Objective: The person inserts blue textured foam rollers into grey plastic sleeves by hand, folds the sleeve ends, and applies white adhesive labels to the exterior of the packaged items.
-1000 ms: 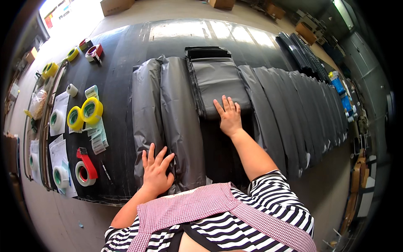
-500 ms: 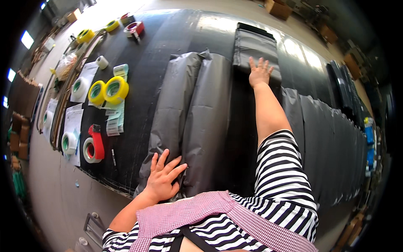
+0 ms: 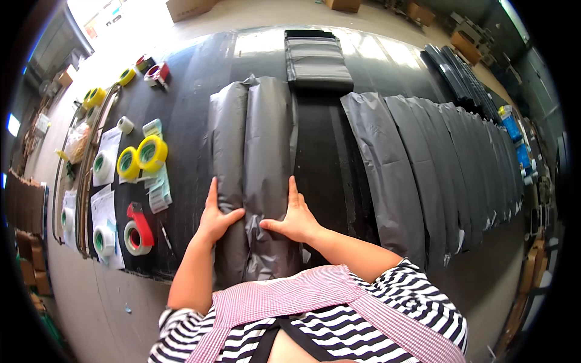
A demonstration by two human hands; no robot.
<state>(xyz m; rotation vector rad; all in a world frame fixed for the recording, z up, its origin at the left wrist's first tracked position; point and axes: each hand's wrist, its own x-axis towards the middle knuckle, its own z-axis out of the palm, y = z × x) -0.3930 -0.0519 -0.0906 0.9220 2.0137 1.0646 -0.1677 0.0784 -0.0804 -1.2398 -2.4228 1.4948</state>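
Observation:
Two long grey plastic-wrapped packages, a left one and a right one, lie side by side on the black table, running away from me. My left hand grips the left package, its thumb across the top and its index finger stretched along the outer side. From the other side my right hand holds the right package, thumb on top and fingers along its outer edge. The plastic is creased around both thumbs. Fingers behind the outer edges are partly hidden.
A folded stack of grey plastic bags lies beyond the packages. To the right stands a row of several similar grey packages. Yellow tape rolls, a red tape dispenser, labels and a pen lie on the left.
My right hand has left the folded bag stack and come back to the right package. My left hand has shifted to the left package's outer side. The view has turned rightward.

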